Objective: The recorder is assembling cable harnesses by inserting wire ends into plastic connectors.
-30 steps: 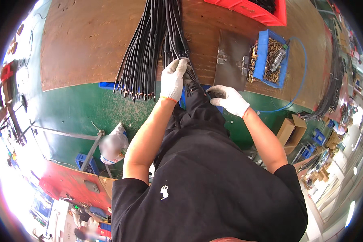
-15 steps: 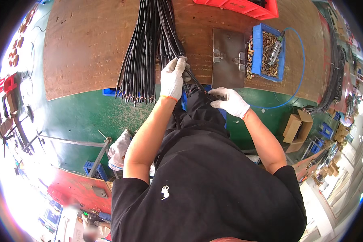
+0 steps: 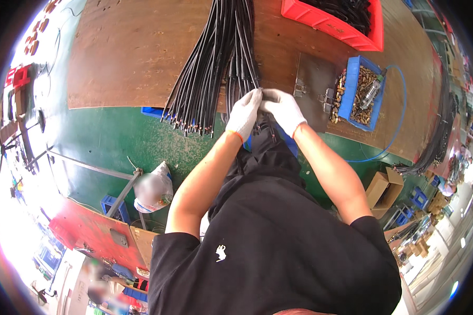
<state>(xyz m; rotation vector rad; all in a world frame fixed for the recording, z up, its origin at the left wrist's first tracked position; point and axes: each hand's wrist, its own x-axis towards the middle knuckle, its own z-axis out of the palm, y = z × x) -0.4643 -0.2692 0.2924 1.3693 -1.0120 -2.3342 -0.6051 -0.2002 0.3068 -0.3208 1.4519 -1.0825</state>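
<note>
You can read no words or numbers anywhere here. The one clear sign is the small white figure-shaped emblem (image 3: 220,253) on the left chest of your black short-sleeved fabric shirt (image 3: 289,247). At the lower left of your view, faint dark marks on a pale flat panel (image 3: 79,290) are too small and blurred to tell.

From the white-gloved left grip (image 3: 243,116) and white-gloved right grip (image 3: 285,109), a bare strip of brown wooden desk (image 3: 278,58) offers passage between twelve and one o'clock. Long thin black cables (image 3: 207,68) block nine to nearly twelve, with bare desk beyond at ten. A red plastic crate (image 3: 332,28) bars half past one; a blue plastic bin (image 3: 350,86), three.
</note>
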